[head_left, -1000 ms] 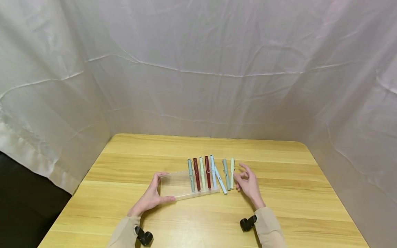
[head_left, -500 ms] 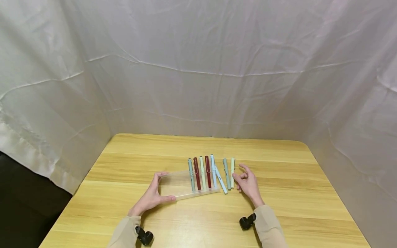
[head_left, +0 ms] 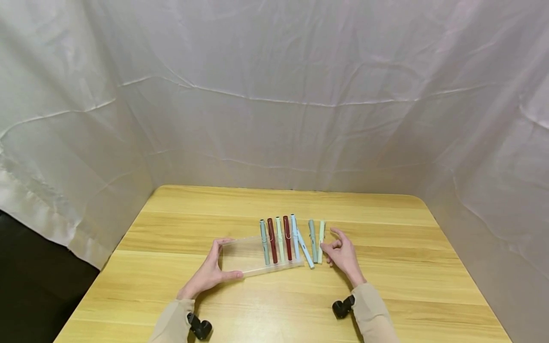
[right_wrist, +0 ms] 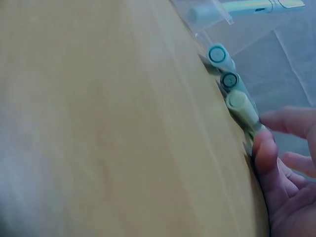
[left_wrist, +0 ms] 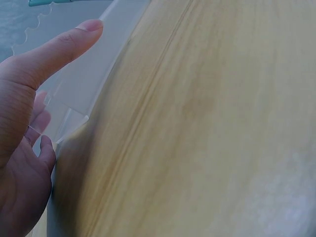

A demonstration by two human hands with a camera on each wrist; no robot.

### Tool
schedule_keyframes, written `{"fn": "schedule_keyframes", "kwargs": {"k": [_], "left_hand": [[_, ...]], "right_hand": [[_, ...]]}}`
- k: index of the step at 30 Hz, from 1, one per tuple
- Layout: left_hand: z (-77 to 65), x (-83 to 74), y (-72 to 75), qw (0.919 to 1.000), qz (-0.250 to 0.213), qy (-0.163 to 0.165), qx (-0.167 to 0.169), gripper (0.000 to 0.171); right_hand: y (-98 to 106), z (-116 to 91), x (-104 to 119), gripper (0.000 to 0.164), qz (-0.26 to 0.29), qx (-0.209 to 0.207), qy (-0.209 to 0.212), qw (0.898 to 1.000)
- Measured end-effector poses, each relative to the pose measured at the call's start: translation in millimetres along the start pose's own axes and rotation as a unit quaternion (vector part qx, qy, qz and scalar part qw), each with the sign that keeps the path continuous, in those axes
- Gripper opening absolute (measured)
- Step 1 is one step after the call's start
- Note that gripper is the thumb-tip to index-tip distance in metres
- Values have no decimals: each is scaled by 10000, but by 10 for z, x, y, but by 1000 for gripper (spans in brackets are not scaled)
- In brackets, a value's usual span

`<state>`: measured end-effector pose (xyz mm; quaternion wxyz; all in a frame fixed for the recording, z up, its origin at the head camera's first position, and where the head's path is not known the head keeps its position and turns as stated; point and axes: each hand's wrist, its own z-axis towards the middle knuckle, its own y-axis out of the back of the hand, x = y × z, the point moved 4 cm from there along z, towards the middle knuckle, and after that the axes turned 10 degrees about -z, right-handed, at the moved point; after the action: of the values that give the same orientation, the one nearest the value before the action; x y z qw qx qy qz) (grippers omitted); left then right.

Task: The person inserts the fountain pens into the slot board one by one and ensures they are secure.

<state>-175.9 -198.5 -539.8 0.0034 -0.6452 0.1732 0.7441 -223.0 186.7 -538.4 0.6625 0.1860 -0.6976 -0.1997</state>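
My left hand (head_left: 210, 271) grips the left end of a clear plastic tray (head_left: 242, 257), its thumb along the near edge and fingers at the far side. Several capped pens lie side by side in the tray's right part: a grey-green pen (head_left: 264, 243), two dark red pens (head_left: 272, 240), a pale green one and a light blue one (head_left: 294, 233). To the right of the tray, my right hand (head_left: 344, 257) pinches a pale green pen (right_wrist: 239, 102) between thumb and finger, low over the table. Beside it lies another grey-green pen (head_left: 312, 233).
A second light blue pen (head_left: 306, 250) lies slanted at the tray's right end. The wooden table (head_left: 386, 228) is enclosed by pale curtains (head_left: 283, 133) at the back and sides. Black wrist cameras (head_left: 342, 308) sit on both sleeves.
The pale green pen at my right hand has shifted slightly toward me and tilted a little. The left hand and the tray hold nearly still.
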Motion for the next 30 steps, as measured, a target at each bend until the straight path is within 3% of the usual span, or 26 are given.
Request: {"fn": "schedule_keyframes", "kwargs": {"k": [6,15,24,30], "left_hand": [[-1,2,-3,10000,-37,-61,15,99],[1,4,-5,10000,-43,-80,25,99],[9,19,-12,10000,23,-45,7,98],[4,22,-10,10000,34,31,18,100]], "right_hand": [[23,-2,-1,70,145,245,-8,9996],[2,31,-30,67,-50,108,-108,9999],[42,23,-19,74,140,558,-169,9982],[29,41,-23,76,-17,464,-107,9989]]}}
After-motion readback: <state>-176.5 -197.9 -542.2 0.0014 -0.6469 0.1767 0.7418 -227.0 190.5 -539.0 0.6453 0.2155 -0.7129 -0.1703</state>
